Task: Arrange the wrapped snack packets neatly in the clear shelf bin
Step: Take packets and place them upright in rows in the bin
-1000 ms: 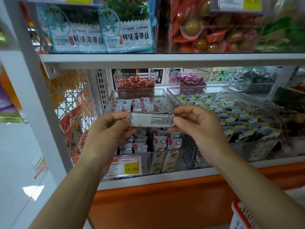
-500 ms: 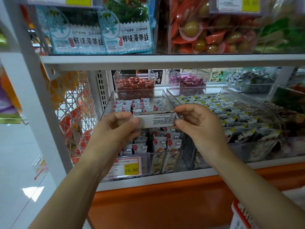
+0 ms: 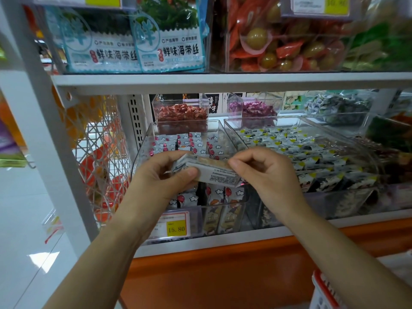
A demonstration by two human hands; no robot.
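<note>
A stack of white wrapped snack packets (image 3: 219, 172) with small printed text is held between both hands, just above the front of the clear shelf bin (image 3: 223, 128). My left hand (image 3: 162, 177) grips its left end, thumb on the front. My right hand (image 3: 265, 172) pinches its right end with fingers curled. Inside the bin stand rows of white packets with red balloons and clouds (image 3: 189, 143); the hands hide the bin's middle.
A larger clear bin (image 3: 296, 121) of grey-and-yellow packets sits to the right. Small bins of red (image 3: 181, 112) and purple sweets (image 3: 254, 108) stand behind. A price tag (image 3: 175, 226) reads 15.80. Above is a shelf board (image 3: 223, 80); a red basket (image 3: 323, 291) sits lower right.
The packet stack has tilted, its right end dropping lower and closer to the bin front. Both hands moved slightly down with it and keep their hold.
</note>
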